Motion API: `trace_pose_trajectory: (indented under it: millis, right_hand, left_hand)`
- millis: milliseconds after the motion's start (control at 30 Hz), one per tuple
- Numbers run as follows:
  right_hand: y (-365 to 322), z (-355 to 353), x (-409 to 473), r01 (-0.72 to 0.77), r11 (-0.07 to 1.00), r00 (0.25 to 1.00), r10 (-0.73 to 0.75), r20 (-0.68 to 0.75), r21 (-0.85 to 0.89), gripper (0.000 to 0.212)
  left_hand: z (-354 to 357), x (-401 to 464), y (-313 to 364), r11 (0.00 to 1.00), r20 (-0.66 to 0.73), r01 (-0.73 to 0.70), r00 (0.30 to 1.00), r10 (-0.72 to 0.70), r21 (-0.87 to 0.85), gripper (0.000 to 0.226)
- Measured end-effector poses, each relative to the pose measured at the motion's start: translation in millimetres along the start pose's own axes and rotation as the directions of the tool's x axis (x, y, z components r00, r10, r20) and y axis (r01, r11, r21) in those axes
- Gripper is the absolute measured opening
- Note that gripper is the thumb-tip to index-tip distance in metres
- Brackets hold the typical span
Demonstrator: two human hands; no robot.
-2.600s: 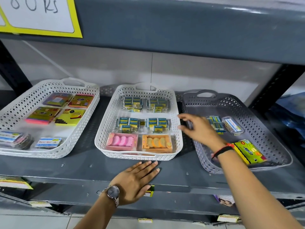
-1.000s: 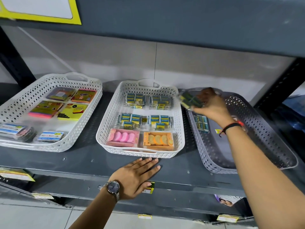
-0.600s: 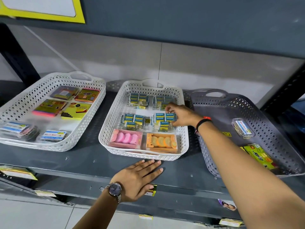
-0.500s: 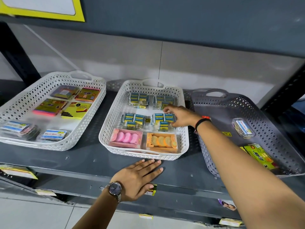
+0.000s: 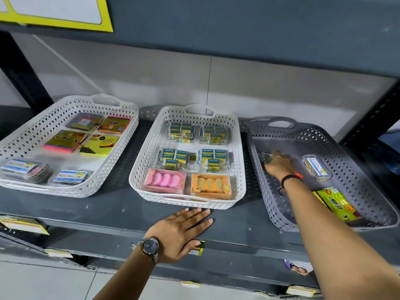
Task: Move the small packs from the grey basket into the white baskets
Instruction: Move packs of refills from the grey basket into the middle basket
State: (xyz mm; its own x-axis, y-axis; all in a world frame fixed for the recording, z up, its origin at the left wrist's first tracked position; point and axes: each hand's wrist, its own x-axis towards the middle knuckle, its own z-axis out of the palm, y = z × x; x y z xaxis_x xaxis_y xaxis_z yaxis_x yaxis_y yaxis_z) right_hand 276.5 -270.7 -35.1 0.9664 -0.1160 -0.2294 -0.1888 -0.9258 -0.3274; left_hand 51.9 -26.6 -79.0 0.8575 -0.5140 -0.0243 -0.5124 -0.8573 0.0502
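Note:
The grey basket (image 5: 355,152) stands at the right of the shelf. My right hand (image 5: 280,164) reaches into its left side, fingers curled over a small green-blue pack (image 5: 266,157) that peeks out, blurred, at the fingertips. A clear box with a blue label (image 5: 317,167) and a yellow-green pack (image 5: 337,204) also lie in the grey basket. The middle white basket (image 5: 186,201) holds several blue eraser packs (image 5: 213,158), a pink pack and an orange pack. My left hand (image 5: 181,232) lies flat on the shelf edge with fingers spread, holding nothing.
The left white basket (image 5: 65,192) holds sticky-note pads and clear boxes. A grey shelf board runs low overhead, with a yellow-framed sign (image 5: 56,16) on it. Black uprights stand at both sides. Price labels hang on the shelf's front edge.
My right hand left the middle white basket, where it had set down a blue pack, and moved right into the grey basket onto another small pack. The left hand stayed put.

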Motion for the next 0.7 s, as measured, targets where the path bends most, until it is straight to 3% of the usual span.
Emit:
trace_pose_trajectory:
  millis: [300, 400, 433, 533, 633, 700]
  right_hand:
    - [-9, -2, 2, -0.021, 0.996, 1.000, 0.019, -0.018, -0.091, 0.047]
    - [-4, -4, -2, 0.029, 0.996, 0.995, -0.038, -0.095, -0.088, 0.028]
    - [-3, -7, -3, 0.034, 0.996, 0.992, -0.044, -0.122, -0.083, 0.023]
    - [-5, -22, -3, 0.004, 0.997, 0.987, 0.007, -0.157, 0.074, 0.036]
    - [-25, -39, -5, 0.167, 0.955, 0.968, -0.112, -0.225, 0.245, 0.035]
    - [-49, -45, -12, 0.375, 0.903, 0.903, -0.305, -0.302, 0.208, 0.042]
  left_hand:
    - [0, -1, 0, 1.000, -0.021, -0.001, 1.000, 0.001, -0.003, 0.063]
    - [-1, 0, 0, 1.000, -0.030, -0.008, 1.000, 0.008, -0.003, 0.063]
    - [-1, -1, 0, 1.000, -0.034, -0.010, 0.999, 0.010, -0.001, 0.063]
    - [0, -1, -1, 1.000, -0.049, -0.017, 0.999, 0.017, -0.006, 0.063]
    - [2, 0, -1, 0.999, -0.057, -0.032, 0.998, 0.032, 0.002, 0.054]
    - [2, 0, -1, 0.999, -0.053, -0.046, 0.998, 0.046, 0.003, 0.052]
